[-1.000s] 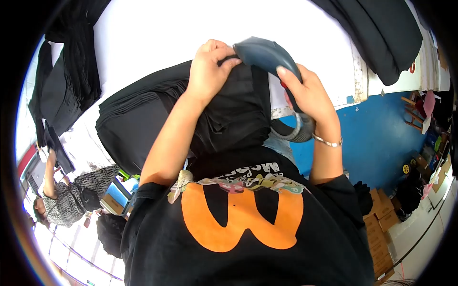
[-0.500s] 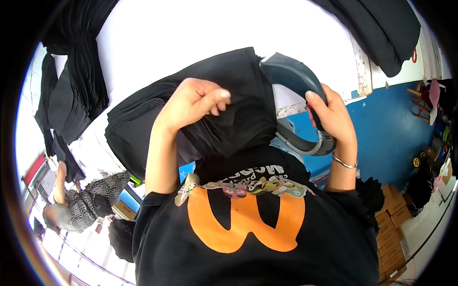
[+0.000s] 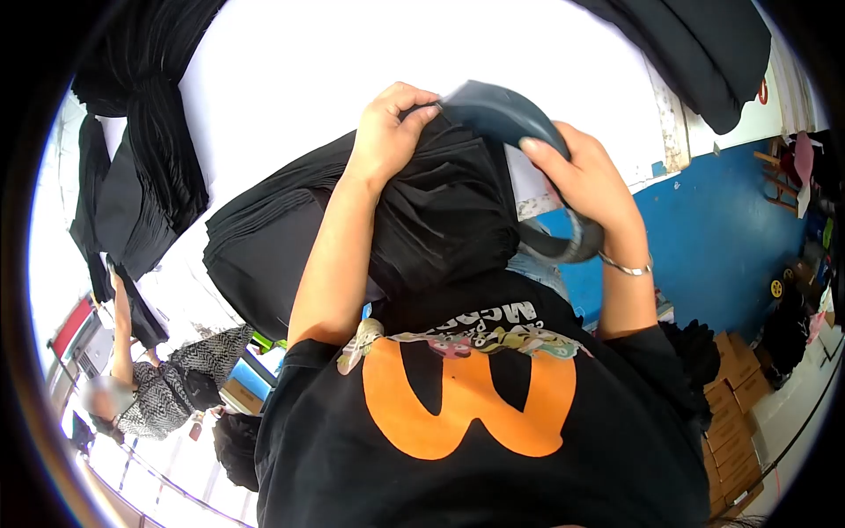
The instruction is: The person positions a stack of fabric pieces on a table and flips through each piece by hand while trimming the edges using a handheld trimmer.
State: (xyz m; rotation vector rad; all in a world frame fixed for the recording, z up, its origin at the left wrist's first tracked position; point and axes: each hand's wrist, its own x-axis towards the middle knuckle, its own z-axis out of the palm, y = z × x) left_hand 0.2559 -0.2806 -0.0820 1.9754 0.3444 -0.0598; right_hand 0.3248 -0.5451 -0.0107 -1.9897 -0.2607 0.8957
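Observation:
A stack of folded black fabric pieces (image 3: 444, 198) lies on the white table in front of me. My left hand (image 3: 393, 128) is closed, with thumb and fingers pinching the upper edge of the black fabric. Wrapped around a dark, curved handheld tool (image 3: 502, 110) is my right hand (image 3: 585, 172). The tool's narrow tip meets the fabric right beside my left fingertips. From its lower end, a thick grey hose (image 3: 576, 245) loops back toward my body; part of it is blurred. What exactly the tool is, I cannot make out.
More black fabric hangs in gathered bundles (image 3: 145, 132) at the left, and a dark folded pile (image 3: 704, 62) lies at the upper right. Another person (image 3: 167, 387) is at the lower left, reaching to fabric. Cardboard boxes (image 3: 731, 414) stand at lower right, beyond a blue surface (image 3: 695, 229).
My left hand has moved up and right and taken hold of the fabric edge. My right hand has brought the tool leftward, so its tip is at that edge.

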